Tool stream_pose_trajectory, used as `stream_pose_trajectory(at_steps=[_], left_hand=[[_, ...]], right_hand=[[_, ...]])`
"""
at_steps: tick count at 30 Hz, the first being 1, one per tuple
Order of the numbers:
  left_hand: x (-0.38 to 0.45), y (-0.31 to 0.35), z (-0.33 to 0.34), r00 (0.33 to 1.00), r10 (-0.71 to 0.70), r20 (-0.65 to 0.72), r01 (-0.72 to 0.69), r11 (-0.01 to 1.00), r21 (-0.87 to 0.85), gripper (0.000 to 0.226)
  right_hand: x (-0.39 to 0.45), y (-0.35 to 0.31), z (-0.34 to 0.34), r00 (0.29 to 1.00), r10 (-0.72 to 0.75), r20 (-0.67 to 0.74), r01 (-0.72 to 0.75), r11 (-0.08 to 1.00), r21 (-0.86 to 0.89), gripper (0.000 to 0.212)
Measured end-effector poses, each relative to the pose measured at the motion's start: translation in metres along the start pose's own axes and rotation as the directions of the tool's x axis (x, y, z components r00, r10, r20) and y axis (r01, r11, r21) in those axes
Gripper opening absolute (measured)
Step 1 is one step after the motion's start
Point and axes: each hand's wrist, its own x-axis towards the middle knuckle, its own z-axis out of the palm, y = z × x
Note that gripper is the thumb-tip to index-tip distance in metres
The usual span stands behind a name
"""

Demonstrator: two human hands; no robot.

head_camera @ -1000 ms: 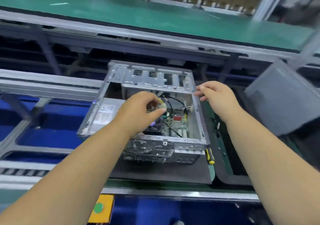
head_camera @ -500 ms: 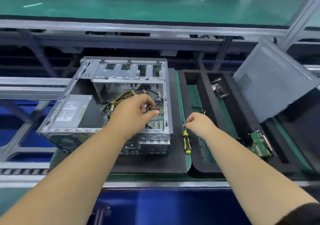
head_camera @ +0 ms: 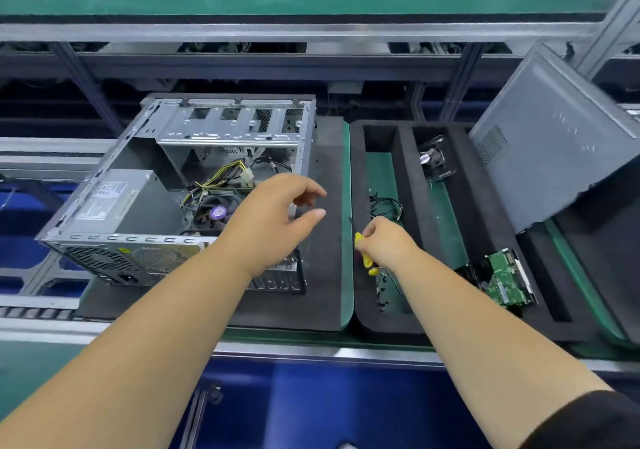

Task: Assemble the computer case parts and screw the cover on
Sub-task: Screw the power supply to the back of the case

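Gripping the yellow screwdriver [head_camera: 364, 254] in your right hand [head_camera: 388, 244], you hold your left hand [head_camera: 277, 218] open over the uncovered computer case [head_camera: 145, 206]. The grey cover [head_camera: 554, 143] leans well right. Loose cables [head_camera: 221, 176] could snag or get pinched underneath it.

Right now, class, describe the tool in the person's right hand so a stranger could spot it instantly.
Start at the open computer case on its black foam mat. At the mat's right edge, the right hand grips a screwdriver. Its bright yellow handle is the only yellow tool among the black foam trays.
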Motion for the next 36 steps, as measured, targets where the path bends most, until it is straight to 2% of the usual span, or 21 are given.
stream_pose_trajectory(at_steps=[3,7,12,15,22,28,36], left_hand=[[0.009,0.012,0.015,0.998,0.056,0.034,-0.058,0.996,0.065,0.017],[0.021,0.027,0.040,0.998,0.027,0.051,-0.030,0.998,0.048,0.011],[0.034,0.040,0.071,0.994,0.056,0.090,-0.064,0.994,0.088,0.017],[0.041,0.043,0.087,0.994,0.050,0.096,-0.058,0.995,0.080,0.019],[0.047,0.035,0.113,0.982,-0.123,0.145,0.120,0.992,0.030,0.018],[0.047,0.029,0.122,0.964,-0.202,0.173,0.202,0.979,0.016,0.014],[0.046,0.027,0.130,0.953,-0.235,0.192,0.241,0.971,-0.006,0.014]], right_hand=[[0.004,0.022,-0.028,0.995,-0.023,-0.092,0.030,0.997,0.065,0.010],[0.012,0.049,-0.058,0.977,-0.029,-0.213,0.041,0.998,0.054,0.014],[0.015,0.072,-0.069,0.963,-0.061,-0.264,0.056,0.998,-0.026,0.022],[0.018,0.081,-0.069,0.962,-0.093,-0.256,0.075,0.994,-0.079,0.016],[0.023,0.085,-0.062,0.971,-0.180,-0.157,0.135,0.955,-0.263,0.015],[0.032,0.087,-0.057,0.976,-0.177,-0.130,0.142,0.959,-0.246,0.015],[0.039,0.091,-0.053,0.981,-0.176,-0.080,0.150,0.952,-0.266,0.013]])
